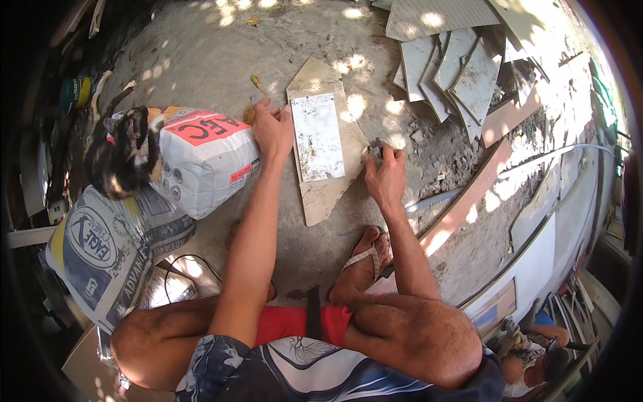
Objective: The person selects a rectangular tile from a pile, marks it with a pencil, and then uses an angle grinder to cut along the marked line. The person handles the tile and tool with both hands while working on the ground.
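A white rectangular tile (pixel 315 137) with dark smudges lies on a larger, irregular beige slab (pixel 320 206) on the ground in front of me. Beside the upper left edge of the tile is my left hand (pixel 272 130). Its fingers are bent and somewhat apart, and I see nothing held in them. My right hand (pixel 387 175), right of the slab, has its fingers closed round a small, slim dark tool (pixel 379 146). Most of that tool is hidden by the fingers, so its kind cannot be made out.
At left, a calico cat (pixel 120 157) stands by a white-and-orange bag (pixel 207 157) and a grey cement bag (pixel 107 251). Broken tiles (pixel 445 74) pile up at far right, near rubble, boards (pixel 469 191) and a pale pipe (pixel 536 161). Another person (pixel 529 352) is at lower right.
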`<action>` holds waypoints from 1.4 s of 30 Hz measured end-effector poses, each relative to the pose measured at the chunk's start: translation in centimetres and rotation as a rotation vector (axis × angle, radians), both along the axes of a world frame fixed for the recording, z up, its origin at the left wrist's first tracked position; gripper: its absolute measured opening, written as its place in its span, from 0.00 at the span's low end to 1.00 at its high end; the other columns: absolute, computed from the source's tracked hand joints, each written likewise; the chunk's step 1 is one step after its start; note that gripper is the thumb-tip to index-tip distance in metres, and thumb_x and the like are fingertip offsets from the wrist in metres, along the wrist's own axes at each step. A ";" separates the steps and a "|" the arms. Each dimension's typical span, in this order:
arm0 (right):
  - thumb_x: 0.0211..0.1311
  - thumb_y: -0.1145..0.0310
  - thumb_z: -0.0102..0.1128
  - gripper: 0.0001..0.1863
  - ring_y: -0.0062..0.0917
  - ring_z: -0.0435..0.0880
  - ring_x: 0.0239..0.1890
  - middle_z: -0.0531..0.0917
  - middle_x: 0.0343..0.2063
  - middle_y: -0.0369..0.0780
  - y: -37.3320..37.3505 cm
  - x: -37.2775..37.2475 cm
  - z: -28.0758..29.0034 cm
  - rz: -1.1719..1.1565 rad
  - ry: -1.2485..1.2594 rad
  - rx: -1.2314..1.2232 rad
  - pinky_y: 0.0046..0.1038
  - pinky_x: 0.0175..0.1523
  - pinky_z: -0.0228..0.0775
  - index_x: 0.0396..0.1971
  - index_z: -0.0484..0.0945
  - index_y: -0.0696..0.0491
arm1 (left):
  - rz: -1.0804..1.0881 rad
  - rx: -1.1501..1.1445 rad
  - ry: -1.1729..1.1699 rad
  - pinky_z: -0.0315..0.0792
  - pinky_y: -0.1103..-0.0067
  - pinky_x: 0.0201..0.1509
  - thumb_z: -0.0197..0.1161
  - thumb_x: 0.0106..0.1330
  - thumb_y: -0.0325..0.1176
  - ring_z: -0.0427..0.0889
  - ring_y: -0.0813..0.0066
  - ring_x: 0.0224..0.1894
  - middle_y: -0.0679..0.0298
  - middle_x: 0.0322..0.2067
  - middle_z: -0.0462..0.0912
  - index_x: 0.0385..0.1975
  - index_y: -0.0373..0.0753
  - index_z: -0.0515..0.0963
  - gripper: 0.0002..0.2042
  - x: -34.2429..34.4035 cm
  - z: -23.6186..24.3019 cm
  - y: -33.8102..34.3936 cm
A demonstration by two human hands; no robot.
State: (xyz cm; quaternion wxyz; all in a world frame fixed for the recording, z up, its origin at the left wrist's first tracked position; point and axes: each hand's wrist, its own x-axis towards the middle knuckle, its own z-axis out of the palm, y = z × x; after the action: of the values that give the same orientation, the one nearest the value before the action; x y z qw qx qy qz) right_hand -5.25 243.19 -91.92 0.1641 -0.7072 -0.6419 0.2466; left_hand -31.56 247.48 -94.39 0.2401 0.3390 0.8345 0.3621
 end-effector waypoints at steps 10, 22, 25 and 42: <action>0.66 0.67 0.68 0.17 0.53 0.86 0.45 0.84 0.42 0.54 -0.1 -0.8 -0.5 -0.031 0.176 0.002 0.47 0.50 0.77 0.50 0.82 0.61 | -0.045 -0.308 -0.040 0.79 0.63 0.58 0.78 0.63 0.42 0.90 0.55 0.50 0.53 0.47 0.92 0.54 0.33 0.83 0.24 3.0 0.9 -4.1; 0.69 0.65 0.67 0.20 0.52 0.86 0.47 0.83 0.47 0.53 -4.4 2.8 1.8 -0.099 0.114 -0.077 0.46 0.52 0.79 0.56 0.81 0.59 | -0.173 -0.333 -0.033 0.79 0.65 0.56 0.80 0.61 0.39 0.91 0.54 0.48 0.51 0.43 0.92 0.50 0.33 0.85 0.22 6.9 2.9 -5.7; 0.69 0.66 0.68 0.19 0.51 0.86 0.46 0.84 0.47 0.53 -4.2 2.8 2.5 -0.106 0.109 -0.062 0.46 0.51 0.79 0.55 0.81 0.59 | -0.210 -0.358 0.003 0.80 0.65 0.54 0.80 0.62 0.37 0.90 0.56 0.49 0.50 0.45 0.91 0.51 0.34 0.86 0.21 7.3 4.5 -5.3; 0.68 0.66 0.69 0.23 0.48 0.87 0.40 0.78 0.47 0.49 -9.0 -1.6 2.5 -0.100 0.268 -0.090 0.46 0.43 0.81 0.60 0.79 0.55 | -0.338 -0.305 0.215 0.67 0.61 0.70 0.78 0.63 0.36 0.74 0.46 0.62 0.41 0.60 0.73 0.69 0.30 0.72 0.36 11.0 4.9 -7.8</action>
State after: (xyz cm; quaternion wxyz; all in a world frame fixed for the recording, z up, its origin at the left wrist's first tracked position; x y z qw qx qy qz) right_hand -6.82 234.18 -89.44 0.2285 -0.7057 -0.5665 0.3590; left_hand -20.56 239.64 -89.48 0.2555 0.4699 0.8318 0.1486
